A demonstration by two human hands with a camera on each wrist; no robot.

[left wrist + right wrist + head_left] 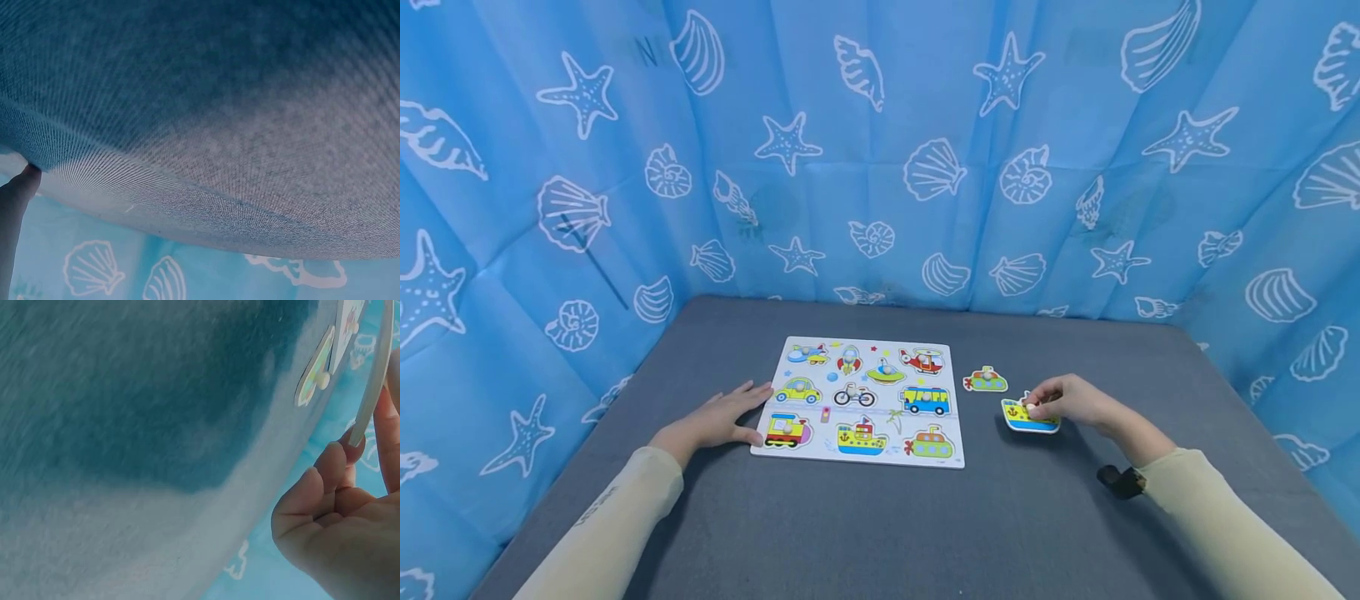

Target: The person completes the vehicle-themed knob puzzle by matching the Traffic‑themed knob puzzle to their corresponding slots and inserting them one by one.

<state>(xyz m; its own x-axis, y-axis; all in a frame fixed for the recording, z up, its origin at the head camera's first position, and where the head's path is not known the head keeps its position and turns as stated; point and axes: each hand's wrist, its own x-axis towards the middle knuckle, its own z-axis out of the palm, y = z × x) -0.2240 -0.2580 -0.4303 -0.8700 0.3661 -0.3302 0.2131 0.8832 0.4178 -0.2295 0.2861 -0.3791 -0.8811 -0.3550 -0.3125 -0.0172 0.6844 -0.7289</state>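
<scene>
My right hand (pixel 1071 400) pinches a yellow and blue ship puzzle piece (pixel 1026 425) by its small knob. Seen edge-on in the right wrist view, this ship piece (pixel 375 375) is raised off the table, beside the fingers. A green submarine piece (pixel 988 384) with a knob lies flat on the table just behind it. On the left, my left hand (pixel 718 419) rests with spread fingers at the left edge of a white puzzle board (pixel 822 455). Knobbed vehicle pieces sit in the board, while its ship and submarine pictures in the front row show no knobs.
A grey cloth-covered table (pixel 880 533) carries everything. Blue curtains (pixel 895 225) with shell and starfish prints hang behind it and along both sides. A black strap-like object (pixel 1120 482) sits at the right wrist.
</scene>
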